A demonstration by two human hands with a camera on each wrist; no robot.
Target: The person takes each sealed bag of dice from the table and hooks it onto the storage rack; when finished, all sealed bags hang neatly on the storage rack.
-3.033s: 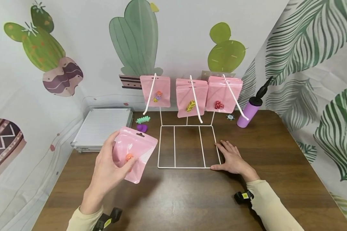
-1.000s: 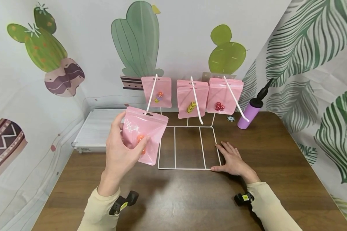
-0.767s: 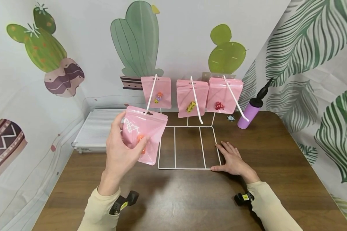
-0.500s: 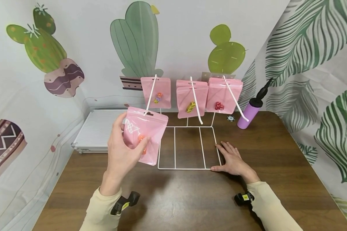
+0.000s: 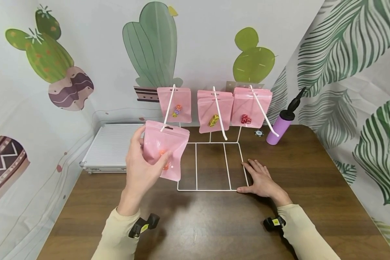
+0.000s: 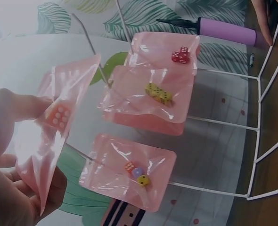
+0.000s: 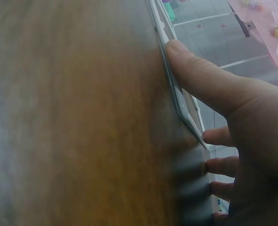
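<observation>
My left hand (image 5: 142,171) pinches a pink zip bag (image 5: 154,139) with orange dice (image 6: 59,116) showing inside, thumb in front and fingers behind. The bag's top, with its hang hole, overlaps the tip of the left hook (image 5: 169,106) of a white wire display rack (image 5: 196,166). Further back on that hook hangs a pink bag (image 5: 184,97) with mixed-colour dice. Bags with yellow dice (image 5: 213,120) hang on the middle hook, bags with red dice (image 5: 246,119) on the right one. My right hand (image 5: 263,182) rests, fingers spread, on the rack base's front right corner.
A silver ribbed case (image 5: 112,144) lies at the left of the wooden table (image 5: 195,224). Behind the rack's right side stand a purple hand pump (image 5: 279,128) and a poker chip (image 5: 258,133). A cactus-print cloth (image 5: 201,43) covers the wall.
My left hand has brought the bag up and right to the left hook's tip, then shifted slightly further right. Small green and purple items are now hidden behind it. My right hand stays put.
</observation>
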